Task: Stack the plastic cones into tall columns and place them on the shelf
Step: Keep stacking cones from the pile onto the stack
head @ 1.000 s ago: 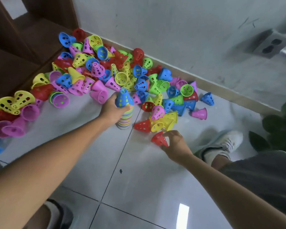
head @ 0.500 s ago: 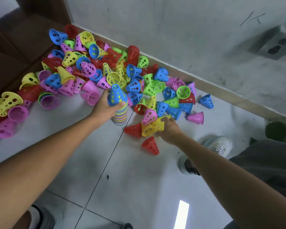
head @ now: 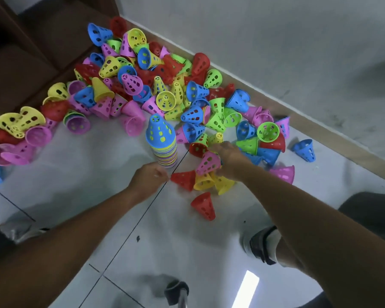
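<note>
A: Where could a hand pass?
B: Over the bare floor [head: 80,192] at lower left and centre of the frame.
A: What blocks it?
B: The cone pile [head: 156,85] along the wall [head: 276,52], the upright stack [head: 163,145] mid-frame, one red cone [head: 203,205] lying apart.

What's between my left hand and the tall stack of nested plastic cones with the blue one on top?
Nothing visible. The left hand hovers just short of the base of the tall stack of nested plastic cones, with only bare white floor tile in the gap.

right hand [head: 228,158] fingers: hidden among cones | left hand [head: 150,177]: motion-blurred
</note>
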Tool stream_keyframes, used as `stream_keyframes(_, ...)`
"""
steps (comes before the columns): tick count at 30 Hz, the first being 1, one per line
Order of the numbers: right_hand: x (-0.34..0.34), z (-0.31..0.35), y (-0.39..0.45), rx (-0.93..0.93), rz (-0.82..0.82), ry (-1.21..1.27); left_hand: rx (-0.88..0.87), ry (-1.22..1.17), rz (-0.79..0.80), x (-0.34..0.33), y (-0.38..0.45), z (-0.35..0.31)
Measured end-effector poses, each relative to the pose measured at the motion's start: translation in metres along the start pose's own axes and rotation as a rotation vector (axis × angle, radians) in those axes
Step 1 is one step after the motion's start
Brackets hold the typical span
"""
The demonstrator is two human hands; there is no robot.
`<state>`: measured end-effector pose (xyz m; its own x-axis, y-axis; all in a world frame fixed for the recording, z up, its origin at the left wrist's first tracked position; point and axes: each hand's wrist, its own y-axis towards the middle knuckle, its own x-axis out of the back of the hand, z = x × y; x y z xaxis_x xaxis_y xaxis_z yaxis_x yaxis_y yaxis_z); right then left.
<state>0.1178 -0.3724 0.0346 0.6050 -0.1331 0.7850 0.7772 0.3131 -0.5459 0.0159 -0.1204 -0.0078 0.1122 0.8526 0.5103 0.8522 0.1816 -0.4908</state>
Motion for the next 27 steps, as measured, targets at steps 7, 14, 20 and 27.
stream_keyframes(7,-0.013,-0.002,0.026,0.123,0.123,-0.085,-0.183,0.171,0.1,-0.045,0.02,-0.009)
stream_keyframes(14,-0.028,-0.012,0.048,0.2,0.113,-0.14,-0.198,0.468,0.177,-0.067,0.026,-0.007)
stream_keyframes(20,-0.032,-0.015,0.053,0.215,0.047,-0.054,-0.154,0.525,0.186,-0.068,0.026,-0.007)
stream_keyframes(27,-0.032,-0.016,0.05,0.123,-0.03,0.134,-0.091,0.525,0.169,-0.063,0.022,-0.005)
